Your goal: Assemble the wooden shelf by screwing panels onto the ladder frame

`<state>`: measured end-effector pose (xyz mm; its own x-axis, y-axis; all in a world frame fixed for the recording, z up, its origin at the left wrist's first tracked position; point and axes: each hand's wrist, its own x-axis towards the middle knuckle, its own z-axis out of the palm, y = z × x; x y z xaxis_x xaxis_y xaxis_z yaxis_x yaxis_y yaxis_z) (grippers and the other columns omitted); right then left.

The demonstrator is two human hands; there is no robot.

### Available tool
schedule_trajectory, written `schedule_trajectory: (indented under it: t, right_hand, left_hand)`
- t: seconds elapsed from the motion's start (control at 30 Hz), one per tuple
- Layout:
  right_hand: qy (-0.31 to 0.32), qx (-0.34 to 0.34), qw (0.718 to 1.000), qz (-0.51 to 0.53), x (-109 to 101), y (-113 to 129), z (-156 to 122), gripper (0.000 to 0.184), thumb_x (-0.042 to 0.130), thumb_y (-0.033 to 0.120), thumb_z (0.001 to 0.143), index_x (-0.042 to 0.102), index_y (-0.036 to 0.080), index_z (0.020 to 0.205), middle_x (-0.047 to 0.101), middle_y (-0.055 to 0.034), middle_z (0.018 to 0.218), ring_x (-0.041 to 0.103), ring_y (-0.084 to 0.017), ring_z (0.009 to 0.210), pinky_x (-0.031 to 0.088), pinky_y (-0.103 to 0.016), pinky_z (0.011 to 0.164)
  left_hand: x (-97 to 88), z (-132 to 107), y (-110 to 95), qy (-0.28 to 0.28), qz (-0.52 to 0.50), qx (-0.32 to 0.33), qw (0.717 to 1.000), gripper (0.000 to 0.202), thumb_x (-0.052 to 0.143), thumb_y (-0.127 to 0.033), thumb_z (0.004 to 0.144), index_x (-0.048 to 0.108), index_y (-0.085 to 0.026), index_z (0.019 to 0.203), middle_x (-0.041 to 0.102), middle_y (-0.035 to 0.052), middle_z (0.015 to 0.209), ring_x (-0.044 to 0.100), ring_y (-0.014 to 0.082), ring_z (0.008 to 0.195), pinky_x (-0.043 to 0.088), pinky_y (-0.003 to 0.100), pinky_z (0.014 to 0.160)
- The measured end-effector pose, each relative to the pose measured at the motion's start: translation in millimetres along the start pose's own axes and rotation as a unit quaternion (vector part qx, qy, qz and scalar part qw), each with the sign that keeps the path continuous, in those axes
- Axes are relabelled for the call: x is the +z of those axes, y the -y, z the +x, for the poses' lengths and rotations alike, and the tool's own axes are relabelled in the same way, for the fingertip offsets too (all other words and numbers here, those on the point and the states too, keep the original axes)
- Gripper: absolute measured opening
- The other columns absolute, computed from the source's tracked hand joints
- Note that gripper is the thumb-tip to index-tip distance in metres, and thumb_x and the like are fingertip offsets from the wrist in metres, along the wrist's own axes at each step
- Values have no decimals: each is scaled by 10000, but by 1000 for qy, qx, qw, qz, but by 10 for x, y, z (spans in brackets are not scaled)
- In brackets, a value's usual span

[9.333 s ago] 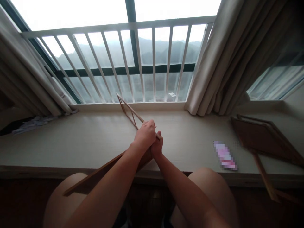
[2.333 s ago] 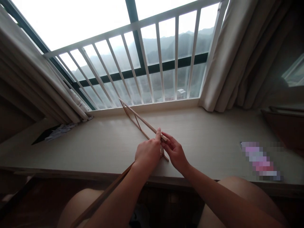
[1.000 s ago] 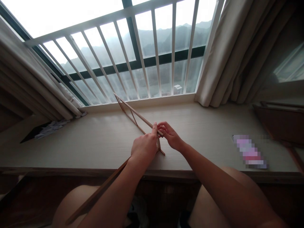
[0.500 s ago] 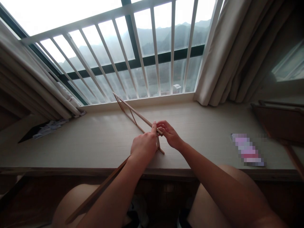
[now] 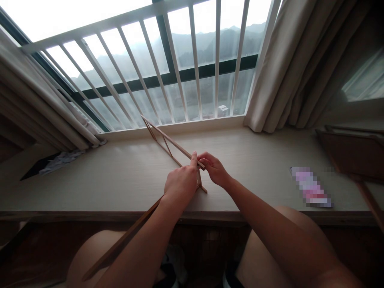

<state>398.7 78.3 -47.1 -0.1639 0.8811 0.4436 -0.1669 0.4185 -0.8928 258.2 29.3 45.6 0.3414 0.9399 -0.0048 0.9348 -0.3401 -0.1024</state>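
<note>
A thin brown wooden frame (image 5: 172,141), made of slim bars, stands on the pale sill and slants away toward the window. My left hand (image 5: 181,180) is closed on the frame near its close end, the index finger laid along the upper bar. At the tip of that bar, my right hand (image 5: 216,170) has its fingers bent in a pinch; whether a small part sits between them is hidden. A long wooden bar (image 5: 123,238) runs from under my left wrist down past my left knee. The frame's short foot (image 5: 204,189) rests on the sill.
The pale wooden sill (image 5: 90,176) spans the view below a barred window (image 5: 192,64). A blurred-out flat object (image 5: 311,187) lies on the right, with brown wooden panels (image 5: 351,154) beyond it. Dark and grey cloth (image 5: 57,162) lies far left. Curtains (image 5: 279,80) hang at both sides.
Almost nothing differs. The view has shifted slightly, and the fingers of my right hand have moved a little at the bar's tip.
</note>
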Motion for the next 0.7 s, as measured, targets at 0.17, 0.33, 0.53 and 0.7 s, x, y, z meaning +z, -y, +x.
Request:
schedule_trajectory:
  t: [0.17, 0.33, 0.53, 0.7]
  right_hand:
    - [-10, 4, 996, -84, -30, -51, 23, 554, 309, 585, 939, 531, 164, 657, 499, -15, 666, 451, -131, 621, 398, -282, 624]
    - [-30, 21, 997, -70, -83, -82, -14, 530, 325, 599, 930, 567, 165, 745, 564, -28, 726, 538, -145, 677, 443, -284, 658]
    - [-30, 4, 999, -32, -76, -48, -46, 297, 490, 481, 916, 564, 193, 919, 576, -14, 816, 546, -138, 718, 450, -279, 677]
    - [-24, 22, 999, -14, -50, -156, -153, 246, 516, 439, 908, 546, 214, 1003, 577, -23, 911, 560, -161, 811, 458, -308, 745]
  left_hand:
    - [-6, 8, -10, 8, 4, -5, 1000, 741, 365, -139, 851, 37, -243, 1507, 703, 92, 884, 668, 235, 778, 447, 300, 656]
    - [10, 11, -10, -3, 7, -6, 1000, 748, 367, -135, 840, 51, -266, 1505, 705, 90, 877, 664, 242, 741, 441, 309, 631]
    - [9, 8, -9, 6, 9, -11, 1000, 749, 352, -123, 842, 34, -248, 1508, 699, 96, 904, 663, 234, 768, 442, 300, 645]
    - [33, 16, -8, -8, 4, -5, 1000, 690, 343, -182, 878, 67, -262, 1506, 700, 97, 901, 665, 242, 748, 445, 307, 630]
